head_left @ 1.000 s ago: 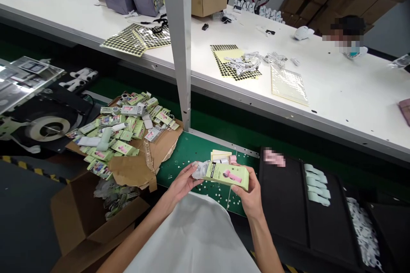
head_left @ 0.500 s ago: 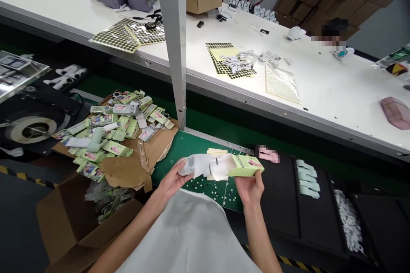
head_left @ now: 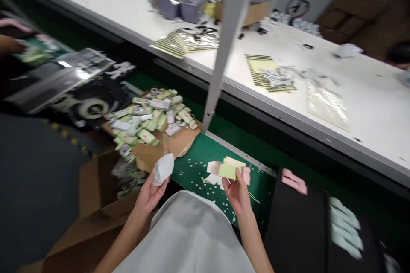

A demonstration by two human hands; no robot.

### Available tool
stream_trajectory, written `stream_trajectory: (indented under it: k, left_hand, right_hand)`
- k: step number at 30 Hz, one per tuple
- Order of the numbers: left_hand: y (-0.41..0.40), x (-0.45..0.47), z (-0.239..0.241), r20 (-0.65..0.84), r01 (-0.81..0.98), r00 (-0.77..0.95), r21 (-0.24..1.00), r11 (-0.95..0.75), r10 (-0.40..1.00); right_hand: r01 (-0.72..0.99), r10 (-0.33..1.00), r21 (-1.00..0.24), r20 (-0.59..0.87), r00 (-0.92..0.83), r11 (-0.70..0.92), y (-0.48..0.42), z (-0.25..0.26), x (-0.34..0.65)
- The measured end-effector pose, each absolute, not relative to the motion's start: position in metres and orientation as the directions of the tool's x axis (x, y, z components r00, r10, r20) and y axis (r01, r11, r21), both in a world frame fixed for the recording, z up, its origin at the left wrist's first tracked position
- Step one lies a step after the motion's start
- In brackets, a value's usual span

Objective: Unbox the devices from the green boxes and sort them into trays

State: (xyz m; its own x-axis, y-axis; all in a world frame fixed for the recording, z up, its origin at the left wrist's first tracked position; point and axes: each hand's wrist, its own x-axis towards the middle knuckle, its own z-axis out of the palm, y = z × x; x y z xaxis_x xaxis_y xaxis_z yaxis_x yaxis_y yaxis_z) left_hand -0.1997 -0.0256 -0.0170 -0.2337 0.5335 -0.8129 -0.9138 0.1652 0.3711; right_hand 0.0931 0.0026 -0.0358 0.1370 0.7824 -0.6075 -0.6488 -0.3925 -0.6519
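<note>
My left hand [head_left: 150,193] is closed around a white wrapped item [head_left: 163,169], whose contents are hidden by its wrapping. It is held up between the cardboard and the green work surface. My right hand [head_left: 238,193] pinches a small light-green carton [head_left: 227,171] with its flaps open towards the left. Part of a pink object [head_left: 246,175] shows just right of the carton, on the green mat [head_left: 192,160]. Pale yellow card pieces [head_left: 234,161] lie behind the carton. Small white dots are scattered over the mat around it.
Left of the mat, a heap of small green cartons [head_left: 149,126] lies on brown cardboard [head_left: 150,155], above an open cardboard box [head_left: 91,192]. Black trays [head_left: 297,226] at right carry pink and mint-green pieces. A metal post [head_left: 221,59] rises ahead. Another person's hand [head_left: 11,45] shows far left.
The white wrapped item has come out of the carton and moved left with my left hand. My hands are farther apart, and the camera view has turned to the left.
</note>
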Motion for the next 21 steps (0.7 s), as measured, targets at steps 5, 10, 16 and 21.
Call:
stream_trajectory:
  k: [5,10,16,21]
  left_hand:
    - [-0.12,-0.293,0.007,-0.706,-0.799,-0.6,0.551,-0.24,0.375]
    - [-0.178,-0.322,0.04,-0.609,-0.653,-0.756,0.669,-0.356,0.24]
    - [-0.171,-0.313,0.042,-0.524,-0.585,-0.793,0.798,-0.146,0.312]
    - [-0.112,-0.302,0.037,-0.549,-0.591,-0.673,0.802,0.085,0.497]
  right_hand:
    - [-0.368,0.588,-0.467,-0.717,-0.374,-0.804,-0.005,-0.071,-0.039]
    - [-0.052,0.333,-0.374,-0.744,-0.579,-0.926,-0.025,-0.067,-0.175]
    - [-0.12,0.517,-0.585,-0.58,-0.63,-0.802,-0.02,-0.053,-0.202]
    - [-0.188,0.803,-0.816,-0.446,-0.395,-0.546,0.023,-0.051,-0.106]
